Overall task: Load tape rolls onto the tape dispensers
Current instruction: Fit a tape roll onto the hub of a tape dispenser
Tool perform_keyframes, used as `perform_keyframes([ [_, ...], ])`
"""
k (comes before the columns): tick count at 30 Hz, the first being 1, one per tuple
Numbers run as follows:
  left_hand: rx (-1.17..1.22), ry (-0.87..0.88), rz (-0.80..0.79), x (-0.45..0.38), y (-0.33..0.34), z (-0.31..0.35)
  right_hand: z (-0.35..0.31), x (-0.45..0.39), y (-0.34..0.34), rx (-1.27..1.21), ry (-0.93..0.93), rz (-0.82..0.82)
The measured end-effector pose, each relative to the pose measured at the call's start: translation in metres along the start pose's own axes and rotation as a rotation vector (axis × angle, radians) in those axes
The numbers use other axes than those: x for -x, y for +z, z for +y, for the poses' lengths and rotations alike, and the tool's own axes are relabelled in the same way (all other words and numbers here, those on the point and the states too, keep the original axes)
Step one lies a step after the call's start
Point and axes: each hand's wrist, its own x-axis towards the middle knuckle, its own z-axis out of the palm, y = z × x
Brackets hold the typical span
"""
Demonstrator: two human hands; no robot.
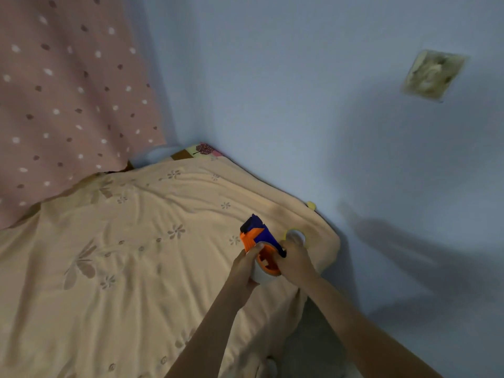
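Observation:
An orange and dark blue tape dispenser (257, 236) is held above the bed's right edge. A pale tape roll (263, 276) sits around its orange hub (268, 261). My left hand (245, 268) grips the roll from the left. My right hand (296, 264) holds the dispenser's right side. A second tape roll (296, 234) with a yellowish rim lies on the blanket just behind my right hand, partly hidden by its fingers.
A beige flowered blanket (136, 255) covers the bed. A pink dotted cloth (62, 91) hangs at the left. The blue wall (300, 105) stands close on the right, with a rough square patch (433, 75). The bed edge drops off below my right arm.

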Motion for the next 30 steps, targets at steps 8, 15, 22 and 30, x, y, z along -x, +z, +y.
perform_keyframes([
  [8,0.090,0.043,0.089,-0.076,0.003,0.026,-0.002,-0.094,-0.009,0.118,-0.033,-0.123],
  [15,0.063,0.045,0.188,-0.110,0.006,0.041,-0.011,-0.157,-0.006,0.110,-0.072,-0.271],
  [22,0.164,0.091,0.361,-0.146,0.017,0.052,-0.013,-0.216,-0.002,0.118,-0.171,-0.364],
  [30,0.352,0.119,0.499,-0.155,0.020,0.048,-0.010,-0.253,0.000,-0.026,-0.222,-0.628],
])
